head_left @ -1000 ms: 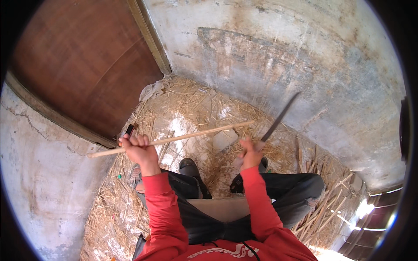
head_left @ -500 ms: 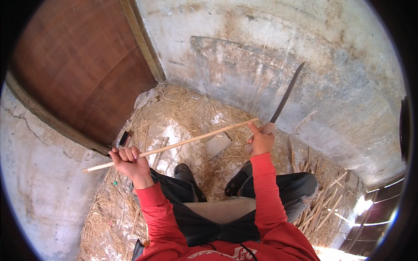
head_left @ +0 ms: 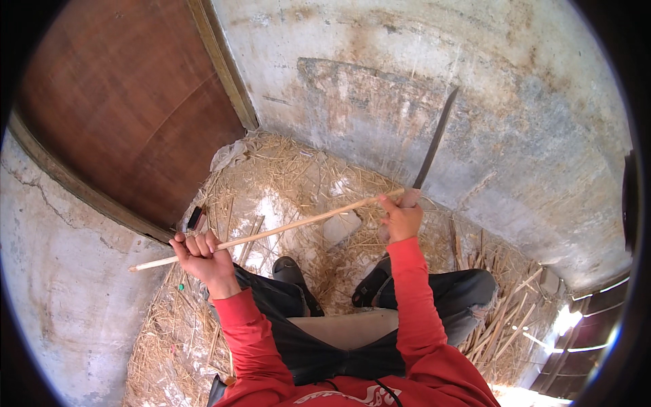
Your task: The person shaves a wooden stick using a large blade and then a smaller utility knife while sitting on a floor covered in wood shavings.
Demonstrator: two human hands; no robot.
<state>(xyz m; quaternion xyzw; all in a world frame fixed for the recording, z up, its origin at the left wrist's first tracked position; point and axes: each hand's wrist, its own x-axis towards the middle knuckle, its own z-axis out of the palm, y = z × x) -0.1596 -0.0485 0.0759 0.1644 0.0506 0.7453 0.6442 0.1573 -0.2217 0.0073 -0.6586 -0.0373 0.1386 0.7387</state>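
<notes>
A long pale wooden stick [head_left: 291, 226] slants across in front of me, its left end lower and nearer than its right. My left hand [head_left: 205, 256] is closed around it near the left end, palm up. My right hand [head_left: 401, 220] grips the handle of a long, dark-bladed machete [head_left: 436, 139], whose blade points up and away toward the wall. The thumb side of that hand touches the stick's right end; the very tip is partly hidden by the fingers. The stick bows slightly near its right end.
Shavings and straw [head_left: 285, 159] cover the floor between my shoes. A flat pale block [head_left: 341, 228] lies ahead of them. Split sticks [head_left: 498, 325] are piled at the right. A stained wall [head_left: 529, 136] stands close ahead, and a brown door panel [head_left: 129, 102] is at the left.
My right hand has shifted slightly left, and the machete blade has swung a little left and more upright. The stick now bends slightly near its right end. My left hand has barely moved.
</notes>
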